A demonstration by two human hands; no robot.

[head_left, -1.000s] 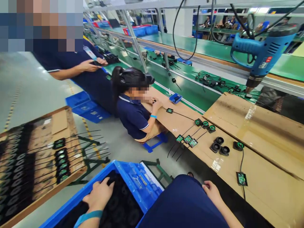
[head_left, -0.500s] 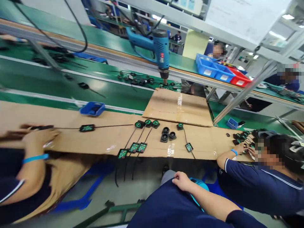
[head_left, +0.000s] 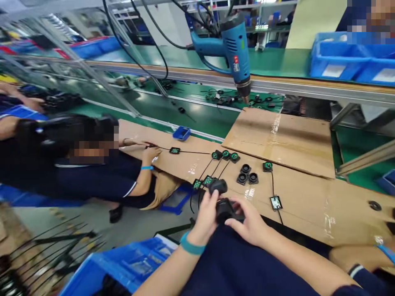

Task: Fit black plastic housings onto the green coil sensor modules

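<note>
Holding two black round housings just below frame centre: my left hand (head_left: 206, 213) pinches the upper housing (head_left: 218, 186), my right hand (head_left: 248, 222) clasps the lower housing (head_left: 224, 209), both kept over the cardboard-covered bench (head_left: 308, 205) edge, near the grouped circuit boards (head_left: 203, 181).

Green conveyor line (head_left: 197, 109), cardboard-covered bench (head_left: 308, 201)
</note>
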